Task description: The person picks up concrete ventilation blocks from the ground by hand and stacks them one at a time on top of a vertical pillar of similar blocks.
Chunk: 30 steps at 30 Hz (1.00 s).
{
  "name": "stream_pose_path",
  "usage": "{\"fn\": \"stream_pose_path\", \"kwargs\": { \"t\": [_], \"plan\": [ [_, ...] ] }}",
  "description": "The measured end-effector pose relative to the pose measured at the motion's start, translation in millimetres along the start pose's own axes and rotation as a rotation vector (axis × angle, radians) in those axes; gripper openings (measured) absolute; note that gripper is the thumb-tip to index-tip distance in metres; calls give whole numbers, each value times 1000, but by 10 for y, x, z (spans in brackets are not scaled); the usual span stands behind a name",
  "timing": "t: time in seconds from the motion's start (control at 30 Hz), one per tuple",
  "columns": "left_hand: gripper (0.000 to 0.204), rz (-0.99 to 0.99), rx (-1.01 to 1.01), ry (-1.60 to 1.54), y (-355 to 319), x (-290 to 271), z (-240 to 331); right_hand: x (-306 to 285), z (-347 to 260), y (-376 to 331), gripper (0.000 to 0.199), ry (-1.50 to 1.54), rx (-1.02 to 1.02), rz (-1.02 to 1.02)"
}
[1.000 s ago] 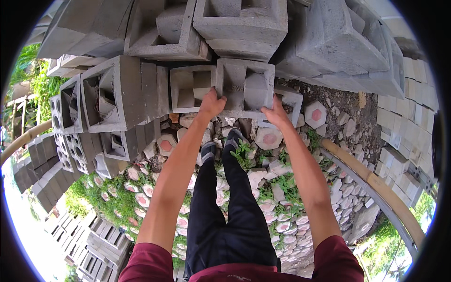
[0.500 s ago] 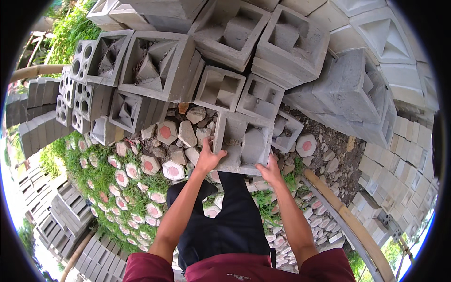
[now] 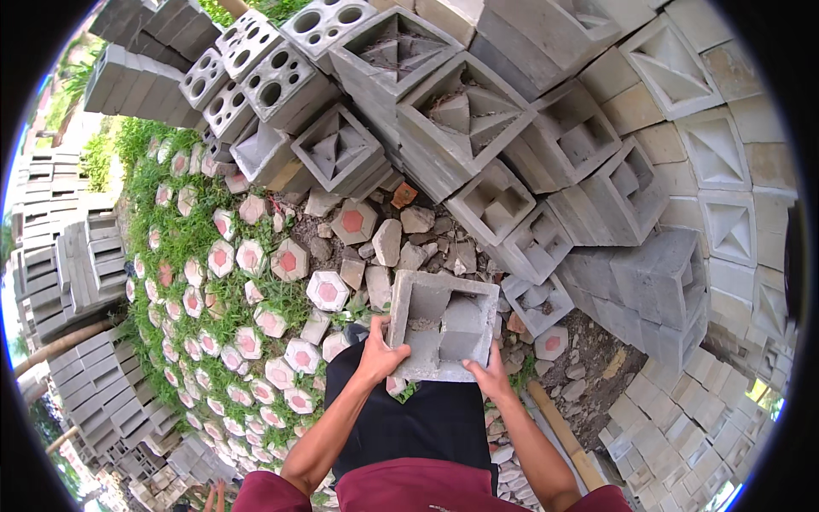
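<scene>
Rubble (image 3: 388, 242) spreads at 11 o'clock from a grey block (image 3: 442, 328), its sides clasped in the fingers of the left hand (image 3: 375, 354) at 8 o'clock and the right hand (image 3: 490, 374) at 4, a hold that a stumble on the rubble could break.

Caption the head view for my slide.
Left hand and right hand grip a square concrete block near stacked blocks.

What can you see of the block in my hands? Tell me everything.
The grey block looks like rough concrete: a squarish frame, its recessed face in full view, stepped into shadowed quarters inside. Slightly tilted, it is held before the dark trousers, the left hand and right hand gripping its lower sides.
</scene>
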<state>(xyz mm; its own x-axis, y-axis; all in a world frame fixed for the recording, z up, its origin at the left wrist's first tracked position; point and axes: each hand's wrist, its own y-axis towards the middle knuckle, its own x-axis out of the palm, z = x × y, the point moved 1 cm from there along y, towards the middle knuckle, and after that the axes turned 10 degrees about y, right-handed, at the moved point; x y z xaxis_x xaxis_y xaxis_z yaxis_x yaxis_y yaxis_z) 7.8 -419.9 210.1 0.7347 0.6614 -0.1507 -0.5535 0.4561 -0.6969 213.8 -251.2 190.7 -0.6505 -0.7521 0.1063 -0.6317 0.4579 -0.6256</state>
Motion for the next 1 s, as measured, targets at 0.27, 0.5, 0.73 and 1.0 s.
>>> {"fn": "stream_pose_path", "kwargs": {
  "t": [0.27, 0.5, 0.73, 1.0],
  "plan": [
    [67, 216, -79, -220, -729, -936, -238, 997, -185, -127, 58, 218, 233, -266],
    [67, 404, -25, -441, -1610, -1861, -488, 2222, -816, -515, 57, 76, 239, -435],
    [64, 648, 111, -677, -2625, -2637, -401, 3472, -1579, -1105, 57, -79, 129, -662],
    [59, 823, 127, -918, -3591, -3233, -172, 4491, -1973, -1555, 57, -278, 113, -862]
  ]
}}
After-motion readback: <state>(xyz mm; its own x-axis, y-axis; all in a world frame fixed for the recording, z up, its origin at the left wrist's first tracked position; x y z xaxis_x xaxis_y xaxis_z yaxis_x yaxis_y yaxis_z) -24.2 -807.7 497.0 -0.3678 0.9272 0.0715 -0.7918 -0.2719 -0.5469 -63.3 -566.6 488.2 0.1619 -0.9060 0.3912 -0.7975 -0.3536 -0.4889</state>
